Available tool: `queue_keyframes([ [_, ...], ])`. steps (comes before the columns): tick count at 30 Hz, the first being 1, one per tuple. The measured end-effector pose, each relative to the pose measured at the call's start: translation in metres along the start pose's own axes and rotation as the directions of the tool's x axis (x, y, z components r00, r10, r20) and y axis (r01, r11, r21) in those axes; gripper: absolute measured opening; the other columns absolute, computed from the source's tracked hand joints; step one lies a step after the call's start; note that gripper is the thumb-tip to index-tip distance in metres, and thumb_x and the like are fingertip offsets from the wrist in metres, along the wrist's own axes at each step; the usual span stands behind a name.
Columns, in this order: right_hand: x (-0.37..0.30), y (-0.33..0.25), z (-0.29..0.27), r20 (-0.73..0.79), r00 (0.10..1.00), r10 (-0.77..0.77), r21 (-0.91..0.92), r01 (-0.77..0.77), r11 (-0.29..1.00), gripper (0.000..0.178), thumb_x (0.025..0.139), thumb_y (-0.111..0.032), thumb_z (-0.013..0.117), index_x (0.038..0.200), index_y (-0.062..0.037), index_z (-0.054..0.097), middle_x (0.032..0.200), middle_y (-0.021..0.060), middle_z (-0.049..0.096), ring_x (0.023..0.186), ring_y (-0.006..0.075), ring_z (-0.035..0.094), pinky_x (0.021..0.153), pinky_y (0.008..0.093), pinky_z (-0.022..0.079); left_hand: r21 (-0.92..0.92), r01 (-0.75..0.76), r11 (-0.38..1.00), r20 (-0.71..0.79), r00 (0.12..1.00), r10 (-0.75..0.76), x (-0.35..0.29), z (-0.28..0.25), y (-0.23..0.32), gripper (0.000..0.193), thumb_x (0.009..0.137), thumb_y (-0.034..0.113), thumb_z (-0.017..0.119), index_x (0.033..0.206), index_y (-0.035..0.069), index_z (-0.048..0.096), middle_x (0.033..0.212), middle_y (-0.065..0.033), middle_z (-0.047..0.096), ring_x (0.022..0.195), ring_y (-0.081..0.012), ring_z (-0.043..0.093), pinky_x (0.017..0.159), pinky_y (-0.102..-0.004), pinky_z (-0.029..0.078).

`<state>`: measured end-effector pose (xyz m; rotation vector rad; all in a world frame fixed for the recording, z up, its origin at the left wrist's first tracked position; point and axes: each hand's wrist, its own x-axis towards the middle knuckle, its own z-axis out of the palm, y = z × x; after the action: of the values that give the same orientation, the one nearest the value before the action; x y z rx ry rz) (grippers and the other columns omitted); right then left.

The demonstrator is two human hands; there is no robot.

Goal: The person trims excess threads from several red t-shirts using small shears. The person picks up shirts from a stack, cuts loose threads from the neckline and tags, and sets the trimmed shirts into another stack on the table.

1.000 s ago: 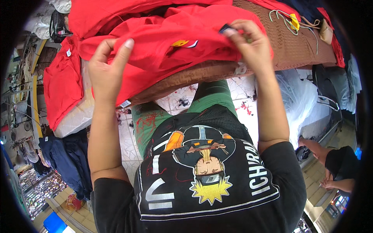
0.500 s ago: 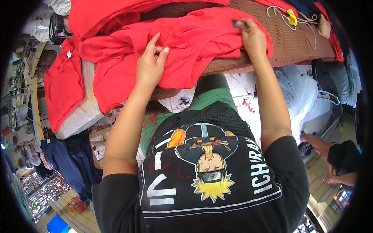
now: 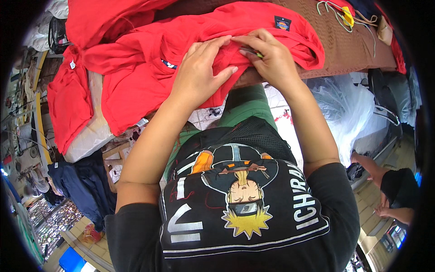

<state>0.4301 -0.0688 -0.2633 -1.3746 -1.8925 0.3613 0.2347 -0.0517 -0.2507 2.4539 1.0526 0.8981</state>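
A red garment (image 3: 140, 68) lies spread over the brown-covered surface before me, its near part hanging off the edge. A dark square label (image 3: 282, 23) shows on it at the upper right, and a navy-and-white patch (image 3: 169, 64) peeks out left of my hands. My left hand (image 3: 201, 68) rests on the cloth, fingers stretched out and thumb apart. Close to its fingertips, my right hand (image 3: 272, 56) is closed around a small tool with a green part (image 3: 259, 55), perhaps thread snips; the fingers hide most of it.
More red cloth (image 3: 104, 22) is heaped at the far left, and another red piece (image 3: 70, 102) hangs over a pale block (image 3: 93, 140). Cords with a yellow piece (image 3: 347, 17) lie far right. Clear plastic (image 3: 342, 106) stands right of my legs. Another person's hands (image 3: 384, 210) show lower right.
My right hand has moved left and nearer from the dark label, which is now uncovered. My left hand has shifted right, close to it. The garment has shifted slightly, and the navy-and-white patch now shows.
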Motion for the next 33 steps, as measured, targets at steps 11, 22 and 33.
queue_keyframes([
  [11,0.007,0.004,0.002,-0.057,0.997,0.053,0.161,-0.043,0.986,0.017,0.084,-0.015,0.066,0.096,-0.0037,0.062,0.09,0.0151,0.065,0.084,0.0348,0.063,0.07,0.0394,0.05,-0.041,0.017,0.999,-0.046,0.999,-0.018,-0.002,0.013,-0.007,0.037,0.077,0.01,0.071,0.113,0.007,0.064,0.113,-0.0109,0.063,0.101,-0.027,0.06,0.09,-0.0364,0.048],
  [22,0.014,-0.008,-0.006,0.111,0.987,0.116,0.137,-0.131,0.982,0.024,0.087,-0.022,0.064,0.101,-0.0043,0.061,0.091,0.0172,0.066,0.084,0.0354,0.064,0.072,0.0407,0.05,-0.073,0.373,0.925,0.144,0.922,-0.36,0.009,0.004,0.005,0.014,0.087,0.017,0.066,0.093,0.006,0.07,0.085,-0.0075,0.07,0.074,-0.0195,0.067,0.071,-0.0298,0.051],
  [33,0.009,-0.011,-0.044,0.309,0.948,0.08,0.097,-0.115,0.989,0.022,0.088,-0.018,0.065,0.1,-0.0017,0.059,0.086,0.0121,0.063,0.081,0.0222,0.062,0.075,0.032,0.048,-0.341,0.493,0.8,0.301,0.864,-0.403,0.012,0.0,-0.011,0.024,0.095,0.021,0.058,0.097,-0.002,0.064,0.086,-0.0048,0.069,0.081,-0.0084,0.062,0.075,-0.0229,0.049],
])
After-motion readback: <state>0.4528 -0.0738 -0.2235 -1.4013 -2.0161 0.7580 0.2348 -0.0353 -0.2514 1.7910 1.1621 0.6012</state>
